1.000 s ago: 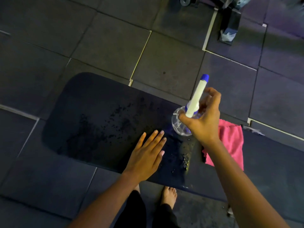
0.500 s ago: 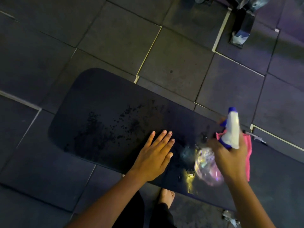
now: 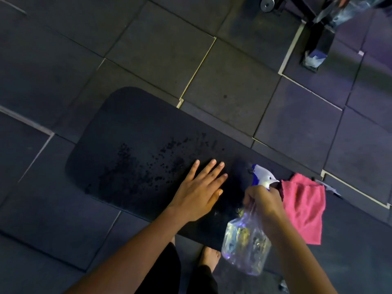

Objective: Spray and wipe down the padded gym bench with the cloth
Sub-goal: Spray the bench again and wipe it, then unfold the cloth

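Observation:
The black padded bench (image 3: 135,132) runs from the middle left to the lower right, with dark wet droplets across its near half. My left hand (image 3: 198,190) lies flat on the pad, fingers spread, holding nothing. My right hand (image 3: 264,205) grips the neck of a clear spray bottle (image 3: 247,249) with a white and blue trigger head, nozzle pointing left over the pad and the body tilted back toward me. A pink cloth (image 3: 303,206) lies crumpled on the bench just right of that hand.
Dark rubber floor tiles (image 3: 233,85) with pale seams surround the bench. A black machine frame foot (image 3: 316,49) stands at the top right, beside a round weight (image 3: 267,4). My bare foot (image 3: 209,256) rests on the floor below the bench edge.
The bottle has swung from upright over the pad to tilted back toward me, and my right hand has come down and rightward beside the cloth. My left hand stays flat on the pad.

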Motion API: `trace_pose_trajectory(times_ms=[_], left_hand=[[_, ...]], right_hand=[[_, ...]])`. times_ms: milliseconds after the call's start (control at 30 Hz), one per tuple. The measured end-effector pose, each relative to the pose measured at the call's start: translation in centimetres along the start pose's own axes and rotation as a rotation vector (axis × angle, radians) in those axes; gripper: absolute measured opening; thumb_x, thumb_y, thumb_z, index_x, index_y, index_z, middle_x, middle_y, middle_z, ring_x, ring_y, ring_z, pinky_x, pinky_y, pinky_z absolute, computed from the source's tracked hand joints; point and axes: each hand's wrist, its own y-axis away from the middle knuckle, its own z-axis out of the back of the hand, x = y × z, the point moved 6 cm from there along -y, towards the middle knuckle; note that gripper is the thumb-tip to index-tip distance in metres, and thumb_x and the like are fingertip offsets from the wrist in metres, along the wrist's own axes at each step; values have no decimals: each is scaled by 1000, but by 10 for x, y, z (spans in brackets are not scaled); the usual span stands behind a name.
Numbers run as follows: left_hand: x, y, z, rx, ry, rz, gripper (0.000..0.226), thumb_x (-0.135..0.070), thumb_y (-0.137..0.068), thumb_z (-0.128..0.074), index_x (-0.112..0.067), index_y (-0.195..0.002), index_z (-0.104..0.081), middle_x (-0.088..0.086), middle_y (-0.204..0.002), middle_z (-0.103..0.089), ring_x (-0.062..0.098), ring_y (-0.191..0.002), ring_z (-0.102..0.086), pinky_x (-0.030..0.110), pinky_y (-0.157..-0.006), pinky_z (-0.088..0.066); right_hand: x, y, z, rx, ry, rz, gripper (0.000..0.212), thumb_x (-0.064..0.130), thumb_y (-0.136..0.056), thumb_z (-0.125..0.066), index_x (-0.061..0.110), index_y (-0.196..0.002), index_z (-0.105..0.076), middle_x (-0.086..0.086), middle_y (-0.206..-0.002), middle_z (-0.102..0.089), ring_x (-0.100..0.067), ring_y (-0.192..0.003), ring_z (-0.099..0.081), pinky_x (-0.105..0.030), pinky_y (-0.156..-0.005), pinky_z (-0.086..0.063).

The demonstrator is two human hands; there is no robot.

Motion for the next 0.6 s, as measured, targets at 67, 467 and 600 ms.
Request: trace_pose_trajectory(times_ms=[67,467,600], left_hand=[[15,-2,7,-26,-22,68,50,-40,-100,-26,-24,-147,-33,-2,-160,-16,18,-149,-6,49,-120,-5],[152,39,68,-207,-58,473,47,-35,-100,-38,-29,-146,-35,-5,-159,-23,19,-148,-14,59,-115,-7],[179,69,75,-240,-29,540,47,-33,-101,-37,-27,-148,-32,-3,-159,-21,21,-148,-13,53,-117,-10]], right_hand=[[14,7,-21,100,-97,35,23,0,-50,-52,0,-70,-64,-15,-61,-59,-21,-43,-44,-28,-44,-38],[78,42,-162,356,260,170,17,3,-41,-48,5,-50,-62,-19,-52,-56,-25,-43,-49,-26,-44,-42],[77,51,-194,352,419,229,17,2,-51,-51,7,-59,-65,-9,-51,-59,-23,-41,-53,-29,-50,-50]])
